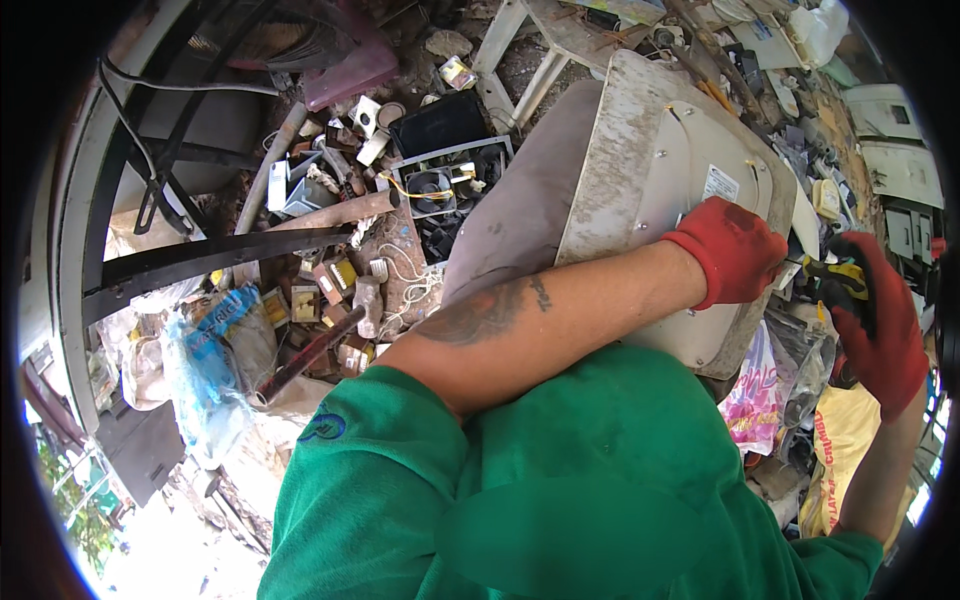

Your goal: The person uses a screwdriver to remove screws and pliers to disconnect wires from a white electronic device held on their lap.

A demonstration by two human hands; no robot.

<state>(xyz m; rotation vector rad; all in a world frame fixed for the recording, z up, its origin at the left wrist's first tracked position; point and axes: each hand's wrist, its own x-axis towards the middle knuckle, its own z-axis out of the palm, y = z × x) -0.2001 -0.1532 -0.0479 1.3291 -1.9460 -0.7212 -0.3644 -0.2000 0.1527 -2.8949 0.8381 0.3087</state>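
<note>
At about three o'clock, the left hand point(737, 250) in a red fabric glove is curled over and pressing on the edge of a dirty off-white metal appliance casing point(640, 170), which fills the upper centre. Just to its right, the right hand point(880, 320), also red-gloved, is closed around a yellow-and-black tool handle point(838, 278). Scrap electronic parts point(440, 190) lie heaped at eleven o'clock.

A large dirty white appliance casing point(640, 170) fills the middle. To its left, scrap parts, a rusty pipe point(330, 213) and a black fan frame point(445, 180) crowd the ground. To its right, plastic bags point(770, 390) and white panels point(900, 160) block passage.
</note>
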